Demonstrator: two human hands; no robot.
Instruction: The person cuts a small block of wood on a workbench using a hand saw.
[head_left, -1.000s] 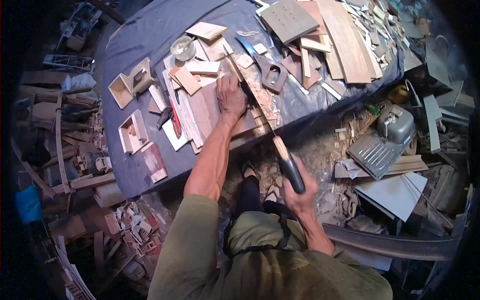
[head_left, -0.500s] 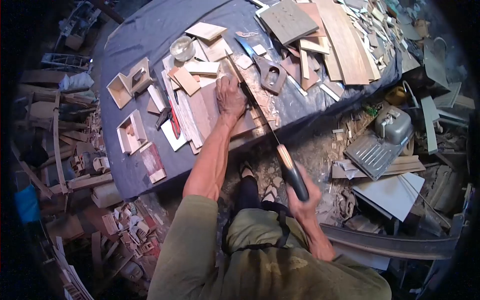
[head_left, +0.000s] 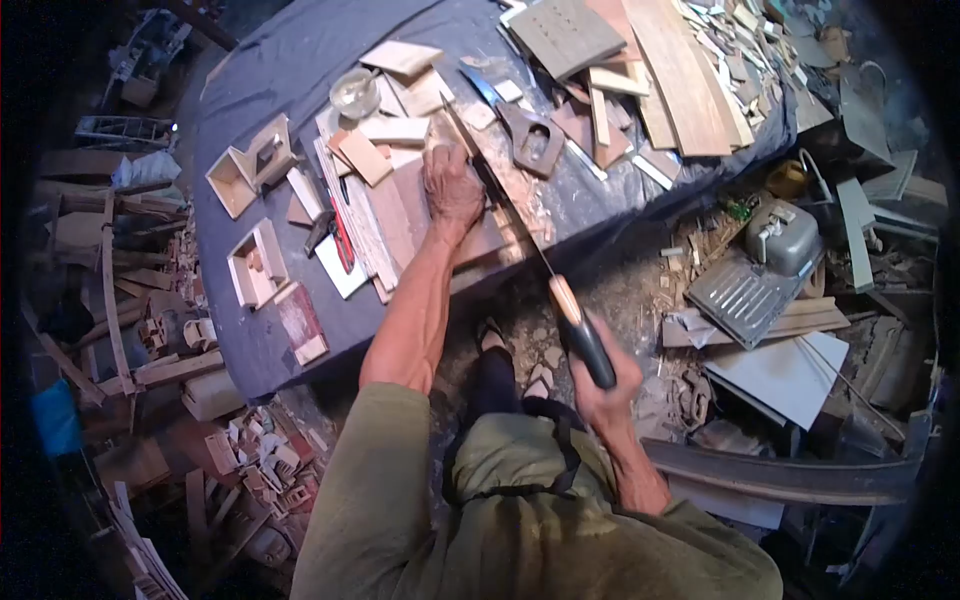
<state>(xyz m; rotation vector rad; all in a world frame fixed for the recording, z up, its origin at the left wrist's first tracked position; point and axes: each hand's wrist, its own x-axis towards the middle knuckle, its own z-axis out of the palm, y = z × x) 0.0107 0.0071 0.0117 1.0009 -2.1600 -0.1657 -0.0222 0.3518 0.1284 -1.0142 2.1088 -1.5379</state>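
Note:
My right hand (head_left: 612, 385) is wrapped round the dark handle of a handsaw (head_left: 588, 348). Its long narrow blade runs forward and left over the table, along the right side of a flat brown wooden board (head_left: 402, 200). With fingers curled, my left hand (head_left: 455, 190) presses down on that board, just left of the blade. The blade's contact with the wood is hard to make out. Beyond my left hand lie small pale wood pieces (head_left: 395, 131) and a glass jar (head_left: 355, 93). A second saw, with a dark wooden handle (head_left: 534, 146) and blue blade, rests right of the blade.
Small wooden boxes (head_left: 258, 265) and red-handled pliers (head_left: 343, 238) lie at the left of the cloth-covered table (head_left: 240, 335). Planks (head_left: 690, 85) and offcuts pile up at the back right. A metal sink (head_left: 748, 295) and scrap wood crowd the floor.
The whole view has shifted slightly, so the table appears a little higher and further left. My right hand and the saw sit marginally further forward; both holds are the same.

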